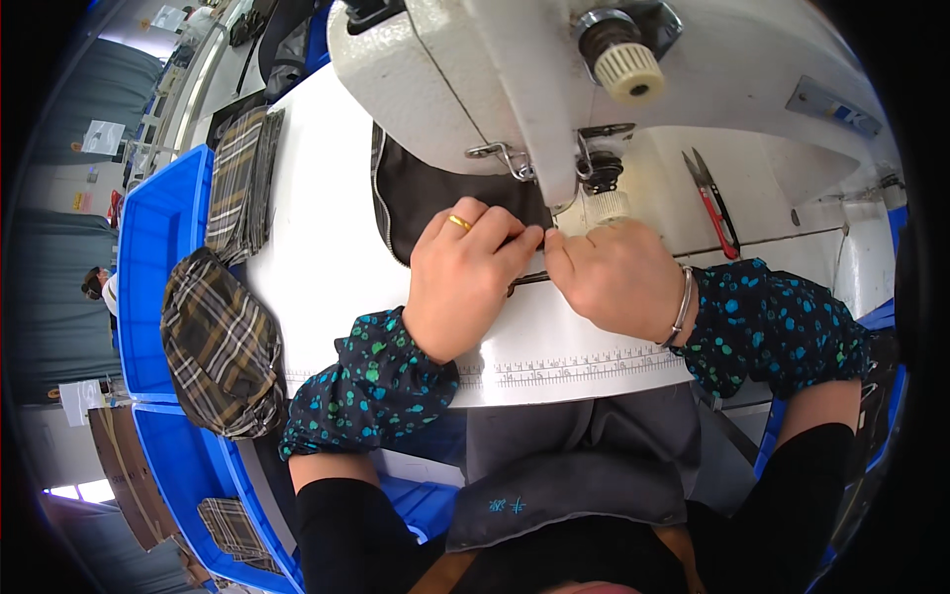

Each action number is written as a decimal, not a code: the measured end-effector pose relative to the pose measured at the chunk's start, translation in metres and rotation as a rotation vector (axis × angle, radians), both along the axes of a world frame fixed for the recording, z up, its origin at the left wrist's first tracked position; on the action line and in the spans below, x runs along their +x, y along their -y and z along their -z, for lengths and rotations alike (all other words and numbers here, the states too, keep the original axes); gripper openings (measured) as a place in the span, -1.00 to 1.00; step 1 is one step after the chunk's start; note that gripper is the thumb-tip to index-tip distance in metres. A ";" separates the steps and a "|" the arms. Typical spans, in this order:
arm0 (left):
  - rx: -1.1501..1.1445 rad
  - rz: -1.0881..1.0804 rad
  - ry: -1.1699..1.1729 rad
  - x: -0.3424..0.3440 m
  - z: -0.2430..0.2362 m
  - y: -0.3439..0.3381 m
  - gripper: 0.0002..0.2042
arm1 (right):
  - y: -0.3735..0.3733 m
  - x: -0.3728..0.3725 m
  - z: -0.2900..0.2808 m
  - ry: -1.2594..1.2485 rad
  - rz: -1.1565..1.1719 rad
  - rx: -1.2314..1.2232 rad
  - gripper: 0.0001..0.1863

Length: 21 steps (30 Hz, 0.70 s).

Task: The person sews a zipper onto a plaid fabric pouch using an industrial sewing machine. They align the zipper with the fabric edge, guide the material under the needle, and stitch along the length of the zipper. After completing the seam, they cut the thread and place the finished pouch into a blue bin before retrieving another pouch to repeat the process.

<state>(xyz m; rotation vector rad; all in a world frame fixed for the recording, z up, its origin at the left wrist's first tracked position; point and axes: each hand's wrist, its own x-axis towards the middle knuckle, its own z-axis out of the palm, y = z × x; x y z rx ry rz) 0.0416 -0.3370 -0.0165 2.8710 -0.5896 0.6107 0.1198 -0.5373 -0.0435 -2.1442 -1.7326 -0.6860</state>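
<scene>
A dark fabric piece with a zipper along its curved edge [435, 174] lies on the white worktable [327, 277] under the needle area of a sewing machine [524, 69]. My left hand [467, 275] pinches the piece's edge just in front of the presser foot, fingers curled and a gold ring on one. My right hand [614, 277] grips the same edge beside it, its fingertips nearly touching the left's. The presser foot and needle are partly hidden behind my fingers. Red-and-black thread snips [720, 223] lie to the right of my right hand on the machine bed.
A stack of plaid fabric pieces [237, 178] and a plaid bag-like piece [218, 337] lie left of me. Blue bins [158, 257] stand along the left, the lower one holding plaid pieces [236, 530]. A printed ruler strip runs along the table's front edge. A person [107, 295] is far left.
</scene>
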 end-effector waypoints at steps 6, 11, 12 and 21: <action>0.004 -0.048 0.051 0.022 0.011 -0.009 -0.73 | -0.001 0.001 0.000 -0.065 0.014 0.017 -0.86; 0.052 -0.124 0.076 0.035 0.016 -0.017 -0.73 | -0.002 -0.001 0.001 -0.066 0.007 0.019 -0.82; 0.056 -0.140 0.066 0.035 0.016 -0.017 -0.73 | -0.002 0.000 0.002 -0.054 0.005 0.024 -0.82; 0.079 -0.212 0.054 0.031 0.013 -0.017 -0.76 | -0.005 -0.002 0.011 -0.108 -0.045 0.031 -0.90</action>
